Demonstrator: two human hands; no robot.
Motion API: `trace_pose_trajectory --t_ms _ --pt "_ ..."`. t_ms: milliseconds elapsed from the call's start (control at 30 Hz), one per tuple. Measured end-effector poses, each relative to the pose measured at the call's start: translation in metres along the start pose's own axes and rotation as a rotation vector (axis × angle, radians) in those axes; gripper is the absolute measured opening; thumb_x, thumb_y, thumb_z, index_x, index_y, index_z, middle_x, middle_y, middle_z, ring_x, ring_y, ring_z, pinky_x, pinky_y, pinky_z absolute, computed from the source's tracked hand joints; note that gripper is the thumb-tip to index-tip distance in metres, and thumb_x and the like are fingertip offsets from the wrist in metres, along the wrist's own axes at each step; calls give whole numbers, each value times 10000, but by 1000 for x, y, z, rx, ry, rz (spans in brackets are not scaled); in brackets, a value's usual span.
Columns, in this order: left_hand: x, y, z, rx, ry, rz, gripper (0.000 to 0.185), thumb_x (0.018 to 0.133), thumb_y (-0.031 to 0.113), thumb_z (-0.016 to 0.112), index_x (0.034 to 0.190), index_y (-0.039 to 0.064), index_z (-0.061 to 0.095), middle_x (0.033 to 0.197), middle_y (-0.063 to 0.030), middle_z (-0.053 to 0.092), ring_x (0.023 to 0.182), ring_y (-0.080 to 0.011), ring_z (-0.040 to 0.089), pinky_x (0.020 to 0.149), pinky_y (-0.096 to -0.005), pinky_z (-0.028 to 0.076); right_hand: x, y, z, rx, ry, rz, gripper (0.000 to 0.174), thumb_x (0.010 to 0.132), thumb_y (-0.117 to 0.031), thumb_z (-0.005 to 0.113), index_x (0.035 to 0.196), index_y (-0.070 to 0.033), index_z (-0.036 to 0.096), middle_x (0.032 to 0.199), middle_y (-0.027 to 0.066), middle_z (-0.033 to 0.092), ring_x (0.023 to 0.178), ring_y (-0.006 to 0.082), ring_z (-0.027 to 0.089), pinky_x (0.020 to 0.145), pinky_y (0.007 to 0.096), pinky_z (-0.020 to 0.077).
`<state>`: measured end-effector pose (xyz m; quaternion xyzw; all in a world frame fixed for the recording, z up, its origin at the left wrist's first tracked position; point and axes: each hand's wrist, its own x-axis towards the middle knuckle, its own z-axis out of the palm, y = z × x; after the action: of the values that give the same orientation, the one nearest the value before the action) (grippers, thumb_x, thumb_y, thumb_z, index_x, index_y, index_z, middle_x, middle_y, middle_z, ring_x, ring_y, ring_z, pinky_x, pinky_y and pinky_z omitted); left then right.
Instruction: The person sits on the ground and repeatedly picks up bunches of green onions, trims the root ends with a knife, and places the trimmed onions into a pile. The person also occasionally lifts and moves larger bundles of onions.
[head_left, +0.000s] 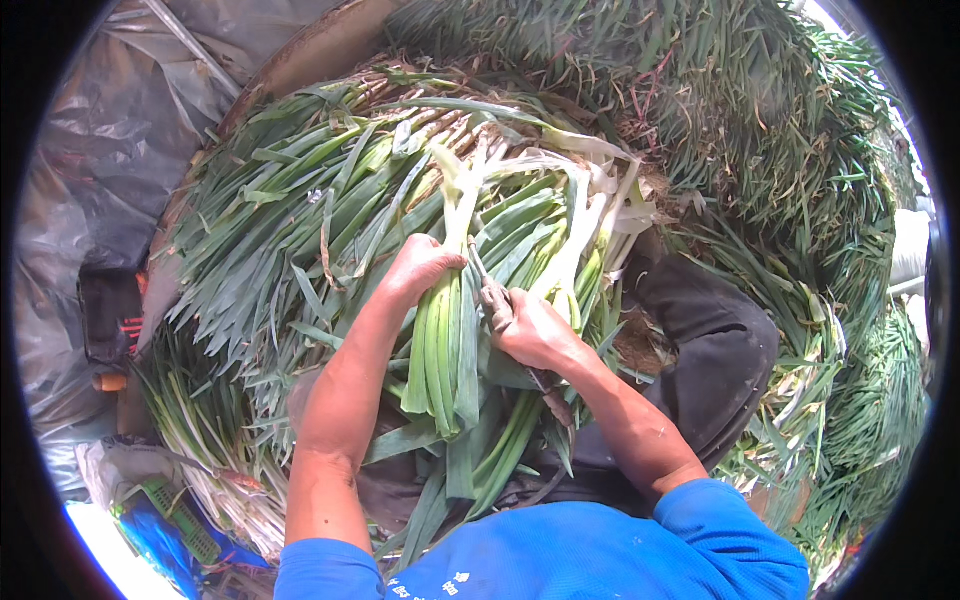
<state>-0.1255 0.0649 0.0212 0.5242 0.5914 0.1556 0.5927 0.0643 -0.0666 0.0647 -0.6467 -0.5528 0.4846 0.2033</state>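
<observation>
My left hand is closed around a small bunch of leeks or large green onions. Their white ends point away from me and the broad green leaves hang toward my lap. In my right hand is a thin-nozzled tool, apparently an air blow gun, with a dirty wrapped body and a line trailing below. Its bent metal tip lies just right of the held stalks, close to my left thumb; I cannot tell whether it touches them. Loose peeled white stalks rest beyond my right hand.
A large heap of unpeeled onions spreads ahead and left. More are stacked high at the back right. Cleaned stalks lie lower left, near a green plastic basket. My bent knee is at right; plastic sheeting covers the left.
</observation>
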Motion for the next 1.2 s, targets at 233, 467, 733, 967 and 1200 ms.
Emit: trace_pose_trajectory --t_ms 233,467,733,967,1200 --pt "7 -20 -1 -37 16 111 289 790 170 836 915 -69 732 796 -118 719 662 -203 687 641 -389 558 45 9 6 43 50 42 237 935 -209 666 998 15 621 726 90 627 593 182 616 568 376 505" --pt "14 -54 -2 -7 25 84 331 810 196 796 960 -92 731 836 -171 752 742 -219 723 718 -415 576 137 17 -9 108 11 188 164 838 -119 693 883 -6 583 724 99 641 561 200 636 528 375 540" --pt "4 -46 0 56 21 51 404 818 261 778 1000 -96 728 853 -170 736 782 -224 705 758 -411 543 223 57 -23 61 77 138 140 795 -114 671 792 15 617 699 116 656 561 221 643 537 399 538" --pt "-7 -29 -2 62 -21 22 367 870 198 767 1131 -56 721 922 -125 752 789 -189 709 764 -362 567 279 61 -36 17 150 104 236 790 -143 686 835 88 674 709 152 671 574 240 658 530 419 519" --pt "-7 -24 -7 -422 -166 -89 253 961 180 784 1075 -38 723 887 -97 756 704 -162 716 677 -348 603 241 68 -53 386 -3 240 251 838 -199 738 923 34 697 749 92 676 600 224 675 553 396 564"
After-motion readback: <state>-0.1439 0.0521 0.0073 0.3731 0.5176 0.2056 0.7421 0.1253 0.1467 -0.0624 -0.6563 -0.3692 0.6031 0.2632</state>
